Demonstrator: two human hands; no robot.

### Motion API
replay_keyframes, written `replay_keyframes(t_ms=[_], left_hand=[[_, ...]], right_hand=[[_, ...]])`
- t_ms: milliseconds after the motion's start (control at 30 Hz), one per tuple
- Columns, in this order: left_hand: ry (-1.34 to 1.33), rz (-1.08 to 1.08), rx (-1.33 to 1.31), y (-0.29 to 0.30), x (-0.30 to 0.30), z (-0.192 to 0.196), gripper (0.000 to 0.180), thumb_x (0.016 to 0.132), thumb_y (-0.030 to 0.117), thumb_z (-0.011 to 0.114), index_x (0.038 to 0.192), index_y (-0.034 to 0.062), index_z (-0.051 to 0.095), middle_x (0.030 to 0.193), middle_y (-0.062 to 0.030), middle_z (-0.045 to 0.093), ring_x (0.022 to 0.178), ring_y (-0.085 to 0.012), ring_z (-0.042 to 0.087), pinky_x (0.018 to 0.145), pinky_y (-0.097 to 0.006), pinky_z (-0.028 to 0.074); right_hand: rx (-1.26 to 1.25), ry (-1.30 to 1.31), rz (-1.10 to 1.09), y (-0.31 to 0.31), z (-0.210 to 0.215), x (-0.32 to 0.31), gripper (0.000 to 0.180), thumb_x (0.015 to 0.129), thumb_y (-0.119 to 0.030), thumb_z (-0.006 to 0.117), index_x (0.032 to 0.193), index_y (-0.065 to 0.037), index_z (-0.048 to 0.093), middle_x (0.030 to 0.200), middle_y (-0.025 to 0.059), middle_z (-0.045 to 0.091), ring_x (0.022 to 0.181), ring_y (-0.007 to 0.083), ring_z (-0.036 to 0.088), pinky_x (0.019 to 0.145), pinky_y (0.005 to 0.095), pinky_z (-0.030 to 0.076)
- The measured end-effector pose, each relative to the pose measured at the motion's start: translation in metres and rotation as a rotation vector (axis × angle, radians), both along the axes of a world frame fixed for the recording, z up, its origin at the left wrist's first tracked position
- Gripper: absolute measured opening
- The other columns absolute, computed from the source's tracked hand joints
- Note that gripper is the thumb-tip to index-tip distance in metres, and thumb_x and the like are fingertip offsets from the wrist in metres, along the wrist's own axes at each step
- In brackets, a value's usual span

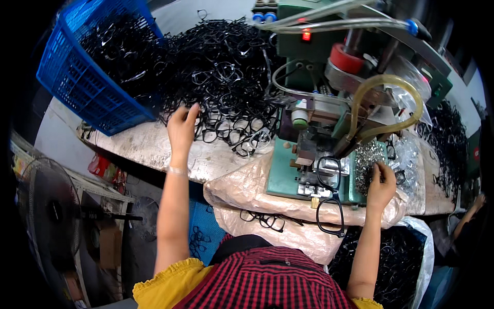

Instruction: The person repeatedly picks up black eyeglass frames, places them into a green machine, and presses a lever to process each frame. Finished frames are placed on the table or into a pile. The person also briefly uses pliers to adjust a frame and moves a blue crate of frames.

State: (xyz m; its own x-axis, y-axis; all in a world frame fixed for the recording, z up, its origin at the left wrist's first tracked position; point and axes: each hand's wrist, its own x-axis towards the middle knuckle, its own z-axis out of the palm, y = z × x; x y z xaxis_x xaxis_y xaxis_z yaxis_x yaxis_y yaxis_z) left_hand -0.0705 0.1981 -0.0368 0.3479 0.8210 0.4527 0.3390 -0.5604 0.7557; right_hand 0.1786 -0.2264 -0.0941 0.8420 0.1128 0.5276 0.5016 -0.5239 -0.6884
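Observation:
My left hand (181, 135) reaches to the near left edge of a big heap of black eyeglass frames (221, 67). Its thumb stands apart from the fingers and nothing shows between them. My right hand (382, 186) is at the right edge of a pile of small silvery metal parts (366, 159) on the green machine base. Its fingertips are drawn together; whatever they pinch is too small to make out. Between my hands, one black eyeglass frame (330, 233) sits lengthwise at the metal fixture (314, 184) of a green press, one rim hanging over the front edge.
A tilted blue basket (77, 77) of frames stands at the left. A yellowish hose (419, 98) loops over the press. Brown paper (236, 185) covers the table edge, with loose frames (262, 220) on it. A fan (51, 206) stands lower left; a sack of frames (381, 262) lies lower right.

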Motion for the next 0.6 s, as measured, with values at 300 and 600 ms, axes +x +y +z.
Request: replay_keyframes(t_ms=[300,600], left_hand=[[-0.628,-0.208,-0.283,-0.107,0.015,-0.016,0.025,0.099,0.019,0.054,0.080,0.0024,0.057,0.085,-0.0122,0.070,0.077,-0.0161,0.066,0.070,-0.026,0.053],[-0.272,-0.712,0.453,-0.178,0.073,0.124,0.034,0.101,0.024,0.049,0.076,0.0015,0.050,0.074,-0.0196,0.068,0.055,-0.0168,0.063,0.056,-0.028,0.055]], right_hand=[[0.637,0.375,0.284,0.021,0.023,-0.018,0.017,0.085,0.001,0.066,0.102,0.000,0.068,0.097,0.0040,0.068,0.088,0.0098,0.061,0.081,0.0224,0.047],[0.756,0.392,0.657,0.087,0.076,-0.071,0.049,0.079,0.006,0.067,0.124,0.004,0.047,0.094,0.0081,0.065,0.092,0.0118,0.061,0.084,0.0255,0.047]])
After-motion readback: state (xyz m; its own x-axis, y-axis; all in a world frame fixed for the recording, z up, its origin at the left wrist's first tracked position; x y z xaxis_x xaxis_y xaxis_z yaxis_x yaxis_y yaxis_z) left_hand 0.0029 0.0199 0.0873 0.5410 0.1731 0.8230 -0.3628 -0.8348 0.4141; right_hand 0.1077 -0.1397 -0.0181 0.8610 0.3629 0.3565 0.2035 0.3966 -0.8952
